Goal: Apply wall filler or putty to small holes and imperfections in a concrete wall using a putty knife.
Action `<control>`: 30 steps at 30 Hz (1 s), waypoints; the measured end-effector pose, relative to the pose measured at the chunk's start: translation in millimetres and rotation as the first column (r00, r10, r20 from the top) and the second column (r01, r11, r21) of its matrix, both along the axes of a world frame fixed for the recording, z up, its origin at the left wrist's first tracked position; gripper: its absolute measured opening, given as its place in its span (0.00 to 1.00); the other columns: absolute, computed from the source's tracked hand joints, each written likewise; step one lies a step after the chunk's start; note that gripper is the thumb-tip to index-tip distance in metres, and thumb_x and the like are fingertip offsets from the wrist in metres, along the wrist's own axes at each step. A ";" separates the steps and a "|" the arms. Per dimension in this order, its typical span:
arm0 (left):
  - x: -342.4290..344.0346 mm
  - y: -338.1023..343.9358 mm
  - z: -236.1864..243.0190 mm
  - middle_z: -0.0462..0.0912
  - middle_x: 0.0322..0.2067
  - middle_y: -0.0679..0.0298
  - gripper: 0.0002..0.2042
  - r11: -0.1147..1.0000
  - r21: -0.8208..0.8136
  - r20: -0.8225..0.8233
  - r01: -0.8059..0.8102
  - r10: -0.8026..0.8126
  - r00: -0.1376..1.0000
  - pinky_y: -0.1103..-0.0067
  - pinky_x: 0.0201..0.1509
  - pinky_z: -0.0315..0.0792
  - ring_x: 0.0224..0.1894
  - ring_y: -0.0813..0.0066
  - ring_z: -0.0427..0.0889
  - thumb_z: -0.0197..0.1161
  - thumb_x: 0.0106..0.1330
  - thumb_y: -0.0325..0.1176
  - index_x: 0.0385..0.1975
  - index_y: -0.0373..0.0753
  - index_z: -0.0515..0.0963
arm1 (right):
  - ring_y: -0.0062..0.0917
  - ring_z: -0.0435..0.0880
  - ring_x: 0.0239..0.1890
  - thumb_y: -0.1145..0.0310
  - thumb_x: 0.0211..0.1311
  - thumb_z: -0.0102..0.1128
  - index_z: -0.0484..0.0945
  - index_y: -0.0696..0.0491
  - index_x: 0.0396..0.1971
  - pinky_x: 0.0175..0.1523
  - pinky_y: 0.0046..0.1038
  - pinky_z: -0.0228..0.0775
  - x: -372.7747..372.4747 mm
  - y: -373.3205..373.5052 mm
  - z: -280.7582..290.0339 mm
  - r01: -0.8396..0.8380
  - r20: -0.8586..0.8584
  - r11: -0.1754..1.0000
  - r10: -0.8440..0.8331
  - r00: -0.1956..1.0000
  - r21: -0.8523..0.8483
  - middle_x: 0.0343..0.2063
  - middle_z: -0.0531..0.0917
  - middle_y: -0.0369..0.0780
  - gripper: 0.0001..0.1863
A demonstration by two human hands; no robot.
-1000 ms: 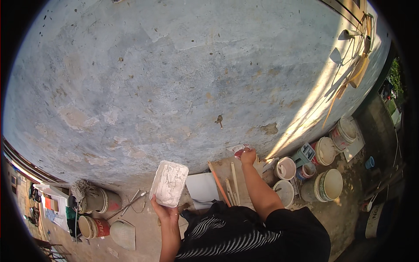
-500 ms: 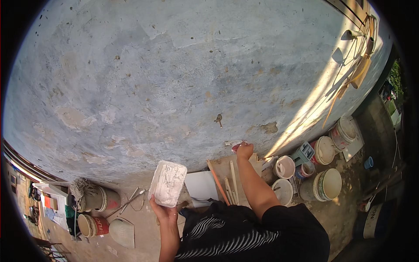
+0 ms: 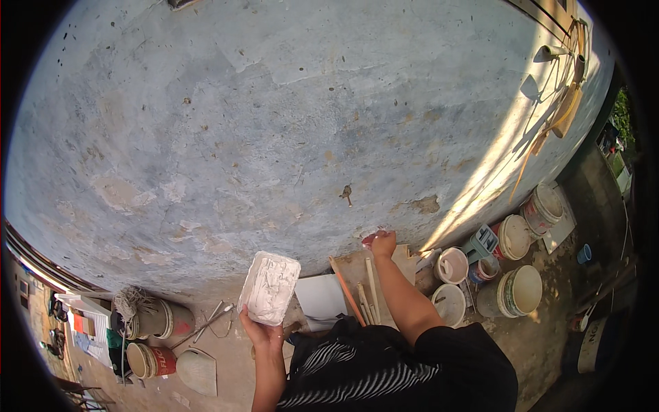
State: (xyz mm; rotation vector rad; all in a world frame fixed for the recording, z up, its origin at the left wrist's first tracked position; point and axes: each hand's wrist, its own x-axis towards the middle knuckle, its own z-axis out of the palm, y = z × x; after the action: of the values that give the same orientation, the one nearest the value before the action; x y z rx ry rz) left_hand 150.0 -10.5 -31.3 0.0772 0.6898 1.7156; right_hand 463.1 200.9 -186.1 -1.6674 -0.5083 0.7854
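My left hand (image 3: pixel 263 331) grips the lower edge of a shallow white rectangular tray (image 3: pixel 255 302), its fingers under it. White paste (image 3: pixel 271 285) coats the tray's inside. My right arm reaches out to the blue-grey wall (image 3: pixel 268 137), low down. There my right hand (image 3: pixel 384 244) is closed around a putty knife (image 3: pixel 368 241) with a red handle. Its blade hardly shows against the wall surface. The wall is patchy, with peeled spots and a small metal fitting (image 3: pixel 347 196) above my right hand.
Wooden strips (image 3: pixel 349 292) and a white board (image 3: pixel 322 302) lie at the wall's foot. Several paint buckets (image 3: pixel 513 292) stand at the right. More buckets (image 3: pixel 152 360) and a mop head (image 3: pixel 134 302) are at the left. Tools and a pipe (image 3: pixel 551 53) hang at upper right.
My right hand has moved slightly down and left along the wall, and the knife's pale blade shows less. The tray in my left hand has shifted a little right in the picture.
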 end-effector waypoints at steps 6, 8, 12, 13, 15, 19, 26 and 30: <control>-2.6 -2.8 6.2 0.68 0.66 0.55 0.31 1.000 0.006 0.052 -0.013 0.013 0.999 0.58 0.67 0.67 0.65 0.53 0.70 0.48 0.69 0.49 0.68 0.38 0.60 | 0.32 0.84 0.28 0.71 0.68 0.49 0.63 0.56 0.47 0.27 0.33 0.84 32.5 -3.7 -3.6 0.202 -0.644 0.976 -0.101 0.758 0.085 0.34 0.80 0.45 0.11; -1.7 0.5 1.9 0.68 0.66 0.55 0.31 1.000 0.001 0.031 0.001 -0.001 1.000 0.58 0.67 0.67 0.65 0.53 0.70 0.48 0.69 0.49 0.68 0.38 0.60 | 0.31 0.82 0.27 0.70 0.68 0.50 0.64 0.54 0.47 0.28 0.33 0.83 19.4 -5.7 -6.8 0.154 -0.333 0.988 -0.135 0.933 0.033 0.34 0.79 0.45 0.11; 5.4 3.9 7.4 0.68 0.65 0.56 0.32 1.000 -0.006 -0.008 0.027 -0.027 1.000 0.62 0.70 0.64 0.66 0.57 0.68 0.49 0.68 0.48 0.67 0.36 0.61 | 0.29 0.83 0.30 0.70 0.68 0.51 0.64 0.53 0.47 0.29 0.32 0.83 23.9 -18.7 9.0 0.097 -0.404 0.995 -0.096 0.910 -0.017 0.32 0.80 0.42 0.11; 9.3 4.2 11.0 0.68 0.65 0.56 0.32 1.000 -0.007 -0.006 0.030 -0.030 1.000 0.62 0.70 0.64 0.66 0.57 0.68 0.49 0.68 0.48 0.67 0.36 0.61 | 0.29 0.83 0.31 0.70 0.67 0.52 0.65 0.51 0.47 0.30 0.31 0.82 29.1 -26.4 12.9 -0.006 -0.475 0.999 0.025 0.880 0.041 0.33 0.80 0.41 0.11; 15.4 6.7 15.8 0.67 0.66 0.55 0.32 0.999 -0.023 0.023 0.043 -0.043 0.999 0.63 0.71 0.62 0.67 0.57 0.68 0.50 0.68 0.47 0.68 0.35 0.60 | 0.28 0.84 0.32 0.69 0.67 0.53 0.66 0.50 0.47 0.30 0.30 0.82 36.4 -44.4 21.8 -0.099 -0.535 0.990 0.140 0.833 0.105 0.33 0.80 0.40 0.11; 16.2 4.8 4.4 0.67 0.66 0.54 0.33 0.998 0.011 0.019 0.061 -0.061 0.998 0.60 0.70 0.64 0.66 0.55 0.68 0.53 0.66 0.46 0.68 0.35 0.60 | 0.26 0.84 0.32 0.70 0.66 0.58 0.69 0.49 0.46 0.33 0.29 0.81 33.0 -100.1 72.4 -0.337 -0.585 0.925 0.373 0.720 0.175 0.35 0.81 0.38 0.12; 43.1 17.2 17.0 0.67 0.66 0.53 0.34 0.985 -0.036 -0.054 0.170 -0.171 0.984 0.62 0.70 0.63 0.66 0.55 0.68 0.55 0.64 0.46 0.68 0.33 0.60 | 0.20 0.83 0.37 0.75 0.66 0.59 0.73 0.52 0.50 0.39 0.25 0.78 34.3 -147.2 157.7 -0.391 -0.440 0.801 0.583 0.683 0.454 0.38 0.82 0.36 0.14; 56.0 22.1 27.2 0.67 0.66 0.54 0.34 0.972 -0.054 -0.075 0.229 -0.232 0.970 0.63 0.71 0.62 0.67 0.57 0.67 0.54 0.66 0.47 0.68 0.34 0.59 | 0.16 0.81 0.40 0.77 0.66 0.59 0.76 0.58 0.45 0.48 0.21 0.73 28.4 -145.7 200.7 -0.515 -0.125 0.658 0.674 0.728 0.549 0.38 0.82 0.35 0.10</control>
State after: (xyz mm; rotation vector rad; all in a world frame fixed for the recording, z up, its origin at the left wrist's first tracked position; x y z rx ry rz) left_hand 206.0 11.6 -4.1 0.1893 0.7485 1.4796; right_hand 491.5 55.1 14.5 -0.8523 -0.9692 1.2742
